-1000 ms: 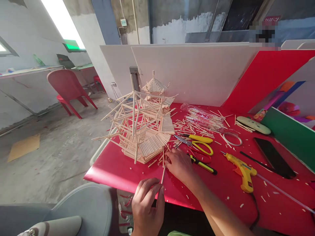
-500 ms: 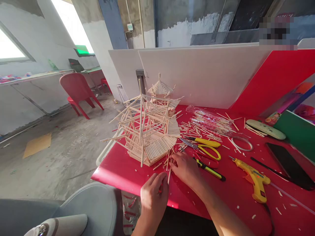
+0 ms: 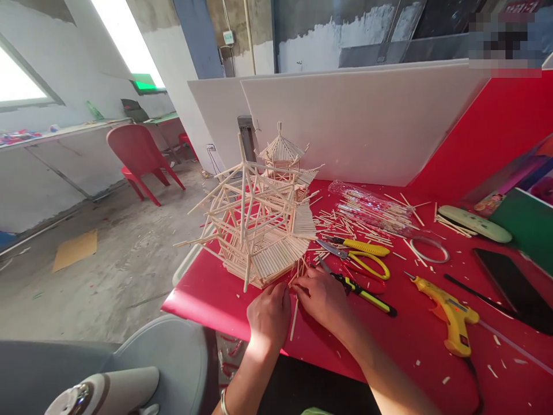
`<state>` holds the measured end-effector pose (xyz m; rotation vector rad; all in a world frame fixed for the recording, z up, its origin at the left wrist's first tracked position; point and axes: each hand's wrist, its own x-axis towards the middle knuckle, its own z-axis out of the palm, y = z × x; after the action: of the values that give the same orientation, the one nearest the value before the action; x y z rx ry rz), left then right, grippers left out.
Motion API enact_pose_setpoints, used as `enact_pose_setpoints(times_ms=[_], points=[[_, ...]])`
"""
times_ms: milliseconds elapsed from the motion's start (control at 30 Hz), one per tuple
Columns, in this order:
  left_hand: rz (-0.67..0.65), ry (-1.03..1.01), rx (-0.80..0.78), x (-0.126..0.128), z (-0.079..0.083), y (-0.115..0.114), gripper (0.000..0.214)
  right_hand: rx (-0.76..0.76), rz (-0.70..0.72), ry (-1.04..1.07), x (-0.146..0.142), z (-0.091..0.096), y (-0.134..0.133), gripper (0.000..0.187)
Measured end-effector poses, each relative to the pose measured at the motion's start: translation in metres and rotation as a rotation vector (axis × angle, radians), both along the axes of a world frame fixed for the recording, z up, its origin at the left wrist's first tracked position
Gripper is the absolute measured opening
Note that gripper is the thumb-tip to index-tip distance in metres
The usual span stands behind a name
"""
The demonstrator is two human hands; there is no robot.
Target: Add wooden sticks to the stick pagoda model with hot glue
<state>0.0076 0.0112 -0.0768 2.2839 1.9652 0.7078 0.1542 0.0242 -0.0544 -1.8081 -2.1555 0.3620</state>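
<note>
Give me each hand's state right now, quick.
Left hand: closed; whether it holds anything cannot be told.
Right hand: curled near the left; a stick shows just below it, but whether it's gripping anything cannot be told.

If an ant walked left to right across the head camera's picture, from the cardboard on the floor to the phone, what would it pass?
Brown cardboard → big red chair → left hand → right hand → thick yellow tool handle → yellow glue gun → black phone.
</note>
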Motion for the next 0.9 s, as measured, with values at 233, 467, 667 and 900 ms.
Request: enact_pose_setpoints(times_ms=[233, 467, 667, 900], points=[[0.038, 0.097, -0.128, 0.017, 0.000, 0.014, 0.024, -0.001, -0.123, 0.050, 0.016, -0.005, 0.001, 0.022], [0.110, -0.020, -0.280, 0.014, 0.010, 0.013, 0.021, 0.006, -0.118, 0.223, 0.021, -0.003, -0.005, 0.021], [0.172, -0.994, -0.534, -0.001, 0.015, -0.003, 0.023, -0.057, -0.077, 0.557, 0.013, -0.002, -0.013, 0.024], [0.079, -1.536, -0.812, 0.003, 0.036, -0.017, 0.040, -0.127, -0.071, 0.907, 0.000, 0.004, -0.020, 0.025]])
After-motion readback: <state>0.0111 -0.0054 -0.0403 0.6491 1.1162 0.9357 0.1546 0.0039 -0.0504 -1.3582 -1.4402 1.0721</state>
